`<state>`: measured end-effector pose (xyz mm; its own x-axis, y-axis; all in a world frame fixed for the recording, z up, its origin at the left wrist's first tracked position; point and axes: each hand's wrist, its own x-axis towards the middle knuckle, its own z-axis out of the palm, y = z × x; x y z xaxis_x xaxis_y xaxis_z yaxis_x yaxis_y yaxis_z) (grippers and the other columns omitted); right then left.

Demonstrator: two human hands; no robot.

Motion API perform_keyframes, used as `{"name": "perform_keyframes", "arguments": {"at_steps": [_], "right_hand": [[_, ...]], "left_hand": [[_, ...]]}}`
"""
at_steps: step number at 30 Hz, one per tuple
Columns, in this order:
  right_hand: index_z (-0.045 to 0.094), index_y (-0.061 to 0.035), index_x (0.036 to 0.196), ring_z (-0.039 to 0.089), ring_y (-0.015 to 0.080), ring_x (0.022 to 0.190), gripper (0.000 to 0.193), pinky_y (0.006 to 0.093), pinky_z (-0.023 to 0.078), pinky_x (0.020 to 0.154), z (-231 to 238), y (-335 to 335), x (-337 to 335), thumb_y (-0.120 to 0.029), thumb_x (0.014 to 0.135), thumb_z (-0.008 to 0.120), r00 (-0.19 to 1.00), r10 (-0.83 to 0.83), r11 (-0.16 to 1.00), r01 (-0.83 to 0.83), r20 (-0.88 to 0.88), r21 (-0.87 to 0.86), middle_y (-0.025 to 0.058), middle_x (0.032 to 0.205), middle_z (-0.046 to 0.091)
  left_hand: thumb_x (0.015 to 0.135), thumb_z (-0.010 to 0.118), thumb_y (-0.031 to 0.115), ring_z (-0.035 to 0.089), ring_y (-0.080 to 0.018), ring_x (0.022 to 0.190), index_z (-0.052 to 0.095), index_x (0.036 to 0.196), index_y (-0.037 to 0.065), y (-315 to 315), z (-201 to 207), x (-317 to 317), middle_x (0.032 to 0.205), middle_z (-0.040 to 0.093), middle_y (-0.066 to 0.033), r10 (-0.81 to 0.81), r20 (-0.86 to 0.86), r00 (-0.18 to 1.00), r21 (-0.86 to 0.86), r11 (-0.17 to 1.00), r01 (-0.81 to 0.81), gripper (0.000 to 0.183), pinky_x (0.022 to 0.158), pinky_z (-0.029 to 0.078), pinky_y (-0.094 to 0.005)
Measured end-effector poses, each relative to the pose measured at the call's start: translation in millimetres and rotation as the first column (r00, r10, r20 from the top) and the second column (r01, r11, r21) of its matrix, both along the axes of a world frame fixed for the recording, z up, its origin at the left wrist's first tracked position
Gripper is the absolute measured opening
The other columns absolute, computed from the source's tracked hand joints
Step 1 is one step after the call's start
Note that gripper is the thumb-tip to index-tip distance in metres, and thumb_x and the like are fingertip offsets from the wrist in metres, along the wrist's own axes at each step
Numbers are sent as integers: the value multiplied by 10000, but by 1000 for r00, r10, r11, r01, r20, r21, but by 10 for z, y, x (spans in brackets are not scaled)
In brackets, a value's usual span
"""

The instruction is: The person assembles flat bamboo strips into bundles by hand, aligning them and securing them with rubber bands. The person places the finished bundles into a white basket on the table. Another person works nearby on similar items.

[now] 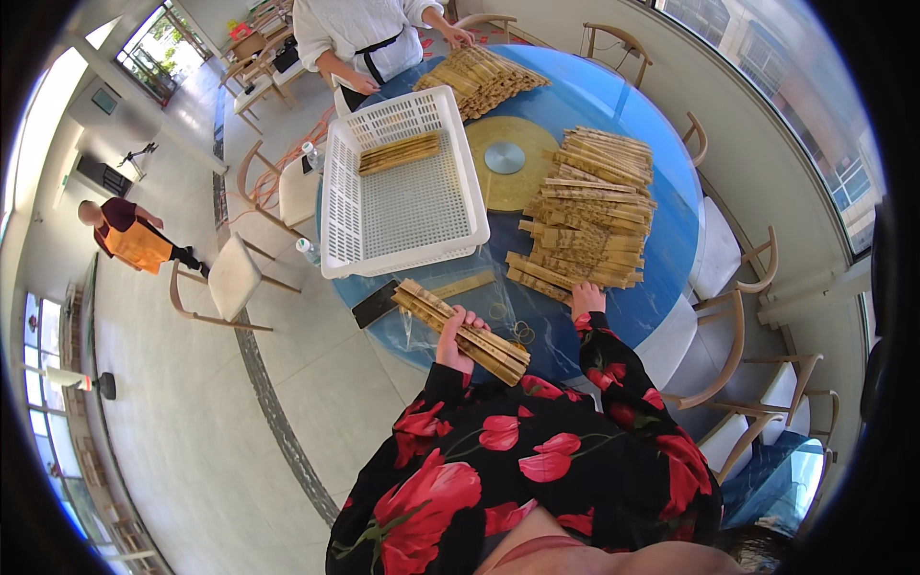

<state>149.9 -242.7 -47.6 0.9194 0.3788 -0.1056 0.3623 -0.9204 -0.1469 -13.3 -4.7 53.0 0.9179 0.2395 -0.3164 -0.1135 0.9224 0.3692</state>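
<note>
My left hand (pixel 454 345) is closed around a bundle of bamboo strips (pixel 498 355), held tilted in front of my body above the near edge of the table. My right hand (pixel 587 301) is at the near end of a large pile of bamboo strips (pixel 596 206), its fingers bent onto the end of a strip (pixel 539 279); the fingertips are partly hidden. Left of the pile stands a white plastic crate (pixel 407 257) with slotted walls. Inside it, toward the far side, lies another bundle of strips (pixel 400 153).
The round blue table (pixel 676 182) has a golden turntable (pixel 489 177). Near me lie a ruler-like strip (pixel 463 285), a dark flat object (pixel 375 305) and rubber bands (pixel 522 332). Across, a person in white (pixel 364 34) touches another strip pile (pixel 484 79). Chairs (pixel 235 278) surround the table.
</note>
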Motion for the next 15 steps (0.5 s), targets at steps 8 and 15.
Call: {"name": "perform_keyframes", "arguments": {"at_steps": [8, 15], "right_hand": [[536, -68, 1049, 543, 319, 1002, 346, 422, 478, 770, -25, -73, -66, -157, 745, 673, 997, 65, 990, -69, 33, 126, 113, 1024, 586], [497, -106, 1143, 608, 335, 811, 314, 415, 478, 691, 206, -104, -394, -152, 840, 566, 990, -81, 926, 117, -111, 359, 138, 865, 622]], "left_hand": [[884, 576, 167, 528, -158, 763, 479, 909, 131, 34, -48, -12, 762, 485, 10, 16, 8, 1000, 2, 1000, -16, 106, 786, 460, -369], [897, 577, 191, 531, -155, 771, 496, 907, 127, 76, -85, -22, 781, 501, 9, 14, -1, 1000, -38, 999, -14, 103, 790, 456, -353]]}}
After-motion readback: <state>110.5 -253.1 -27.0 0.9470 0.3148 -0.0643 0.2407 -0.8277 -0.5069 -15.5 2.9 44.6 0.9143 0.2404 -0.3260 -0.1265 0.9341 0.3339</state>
